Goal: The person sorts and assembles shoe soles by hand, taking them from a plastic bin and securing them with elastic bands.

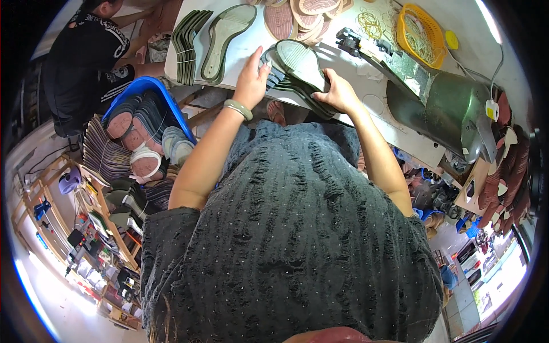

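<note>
A stack of dark-edged shoe soles (pixel 300 60) is between my hands at the near edge of the white table. The top sole has a pale, ribbed face. My right hand (pixel 340 92) grips the stack's right side, thumb toward me and fingers on the far side. My left hand (pixel 251 79), with a pale bangle at the wrist, rests along the stack's left side, its fingers stretched out. Bluish sole edges show beside its thumb. On the table to the left lie a single sole (pixel 220 48) and a tied bundle of dark soles (pixel 186 54).
Pinkish insole pieces (pixel 306 17) lie at the back. A yellow basket (pixel 423 34) holds pale bands. A green machine (pixel 452 111) stands on the right. Left of me, a blue bin (pixel 163 91) holds bundled soles. Another person (pixel 86 63) sits at the far left.
</note>
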Tool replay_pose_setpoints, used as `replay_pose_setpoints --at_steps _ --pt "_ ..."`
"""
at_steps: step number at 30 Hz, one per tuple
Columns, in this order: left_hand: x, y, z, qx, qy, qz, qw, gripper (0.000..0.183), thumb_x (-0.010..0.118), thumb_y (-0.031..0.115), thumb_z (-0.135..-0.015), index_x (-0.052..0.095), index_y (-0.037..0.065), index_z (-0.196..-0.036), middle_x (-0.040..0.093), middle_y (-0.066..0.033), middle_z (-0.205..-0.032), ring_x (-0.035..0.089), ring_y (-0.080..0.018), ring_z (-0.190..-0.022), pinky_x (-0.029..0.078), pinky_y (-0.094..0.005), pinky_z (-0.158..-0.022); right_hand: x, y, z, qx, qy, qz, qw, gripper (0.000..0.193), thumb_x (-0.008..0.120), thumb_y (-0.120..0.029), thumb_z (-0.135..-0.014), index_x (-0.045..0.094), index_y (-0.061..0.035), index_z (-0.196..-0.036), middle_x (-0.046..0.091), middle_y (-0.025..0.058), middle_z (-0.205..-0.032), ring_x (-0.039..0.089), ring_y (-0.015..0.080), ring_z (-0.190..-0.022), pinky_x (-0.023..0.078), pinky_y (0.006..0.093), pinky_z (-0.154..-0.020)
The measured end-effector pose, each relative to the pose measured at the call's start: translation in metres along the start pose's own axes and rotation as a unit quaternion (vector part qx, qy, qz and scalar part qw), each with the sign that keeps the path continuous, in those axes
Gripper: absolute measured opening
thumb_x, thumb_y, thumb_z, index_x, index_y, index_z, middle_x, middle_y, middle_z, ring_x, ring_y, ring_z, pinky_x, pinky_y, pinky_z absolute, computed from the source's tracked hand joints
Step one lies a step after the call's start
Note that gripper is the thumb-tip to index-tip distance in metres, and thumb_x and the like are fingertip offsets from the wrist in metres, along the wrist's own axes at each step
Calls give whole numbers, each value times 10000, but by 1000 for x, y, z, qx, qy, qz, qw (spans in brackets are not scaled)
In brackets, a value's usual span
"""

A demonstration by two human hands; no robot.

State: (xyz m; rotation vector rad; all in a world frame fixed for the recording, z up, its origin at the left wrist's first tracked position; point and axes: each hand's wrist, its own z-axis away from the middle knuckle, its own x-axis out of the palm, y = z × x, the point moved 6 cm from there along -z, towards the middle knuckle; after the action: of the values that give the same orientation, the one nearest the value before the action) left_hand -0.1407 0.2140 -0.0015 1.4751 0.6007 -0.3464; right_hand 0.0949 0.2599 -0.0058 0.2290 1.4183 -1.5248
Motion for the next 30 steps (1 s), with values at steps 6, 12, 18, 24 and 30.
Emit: replay_pose_setpoints --at_steps 6,12,18,24,30 --pt "9 -21 8 -60 13 90 994 424 476 152 -945 394 -1 -1332 513 -228 -1275 495 -334 -1199 413 -364 -976 -18 -28 -9 -14 -10 -92 996 823 789 -429 -594 475 5 -1218 614 223 -1087 603 331 -1015 458 387 -888" --pt "-16 27 -7 -147 49 373 915 544 528 209 -944 311 -49 -1372 527 -185 -1257 529 -203 -1121 410 -284 -959 4 -83 -34 23 77 -88 993 762 784 -378 -659 448 10 -1222 609 238 -1078 594 372 -1020 470 414 -869" --pt "-84 22 -63 -32 100 -35 994 816 713 268 -729 310 -25 -1375 441 -271 -1302 464 -363 -1188 359 -371 -1011 24 -126 -38 -115 -33 -204 971 531 687 -243 -786 499 -51 -1245 604 190 -1141 594 334 -1036 473 393 -885" --pt "-91 -44 -82 20 36 -307 951 708 663 272 -782 357 6 -1362 364 -255 -1365 380 -397 -1236 317 -404 -1050 16 -5 -22 15 -80 53 995 876 809 -407 -586 478 10 -1282 585 235 -1169 566 342 -1101 440 404 -944" --pt "-66 -9 -30 59 116 -147 981 558 634 209 -814 425 1 -1288 471 -237 -1254 437 -410 -1162 353 -443 -1010 18 6 -22 -5 -116 -41 992 814 800 -385 -605 504 14 -1250 599 248 -1125 584 355 -1053 455 390 -914"
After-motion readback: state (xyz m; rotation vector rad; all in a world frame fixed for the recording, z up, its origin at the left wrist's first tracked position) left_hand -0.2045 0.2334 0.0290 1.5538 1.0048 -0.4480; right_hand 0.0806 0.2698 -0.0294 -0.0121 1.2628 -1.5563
